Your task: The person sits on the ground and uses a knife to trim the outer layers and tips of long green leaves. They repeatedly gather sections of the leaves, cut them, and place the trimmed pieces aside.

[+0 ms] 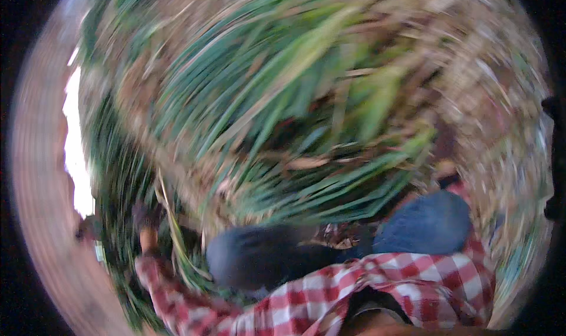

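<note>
Red-checked sleeves [413, 289] outstretched into blurred green leaves [283, 100]; hands' grip impossible to tell.

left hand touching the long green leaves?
Cannot tell. The head view is motion-blurred; the left hand sits among the long green leaves, but no contact or gap shows.

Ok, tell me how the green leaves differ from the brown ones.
The green leaves are long, narrow blades fanning across the middle. The brown leaves are fewer, paler and dry-looking, scattered among them. Both are smeared by motion blur, so finer detail cannot be told.
</note>
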`<state>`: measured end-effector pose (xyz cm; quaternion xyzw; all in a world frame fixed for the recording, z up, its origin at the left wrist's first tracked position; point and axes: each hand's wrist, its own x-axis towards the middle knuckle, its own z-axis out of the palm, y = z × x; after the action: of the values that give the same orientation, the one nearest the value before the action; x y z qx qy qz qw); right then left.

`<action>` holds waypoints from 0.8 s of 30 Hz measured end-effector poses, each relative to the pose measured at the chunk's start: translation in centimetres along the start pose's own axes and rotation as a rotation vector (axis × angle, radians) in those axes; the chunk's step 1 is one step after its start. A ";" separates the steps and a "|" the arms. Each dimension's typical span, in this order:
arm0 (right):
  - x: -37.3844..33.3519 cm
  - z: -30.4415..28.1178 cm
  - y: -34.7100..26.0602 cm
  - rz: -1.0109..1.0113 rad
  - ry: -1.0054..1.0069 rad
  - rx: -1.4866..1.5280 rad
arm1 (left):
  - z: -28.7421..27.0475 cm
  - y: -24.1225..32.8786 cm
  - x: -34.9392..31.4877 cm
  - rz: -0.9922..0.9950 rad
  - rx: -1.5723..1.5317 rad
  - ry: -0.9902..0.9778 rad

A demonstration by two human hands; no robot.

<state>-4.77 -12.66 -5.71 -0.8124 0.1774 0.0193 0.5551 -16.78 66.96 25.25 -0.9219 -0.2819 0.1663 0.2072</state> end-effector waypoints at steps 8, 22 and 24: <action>-2.7 -6.0 -3.7 -0.046 0.347 -0.116 | -14.7 41.8 -1.3 1.214 -0.530 0.443; -25.6 -23.7 15.9 0.915 0.918 -0.816 | -4.1 66.9 -21.8 1.355 -0.156 -0.218; -29.8 -29.3 22.1 0.934 0.839 -0.904 | -2.3 66.8 -21.0 1.477 -0.284 -0.134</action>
<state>-44.34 -38.48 -7.45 -0.7404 0.6720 0.0124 -0.0101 -2.22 3.44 -0.61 -0.8769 0.3787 0.2798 -0.0965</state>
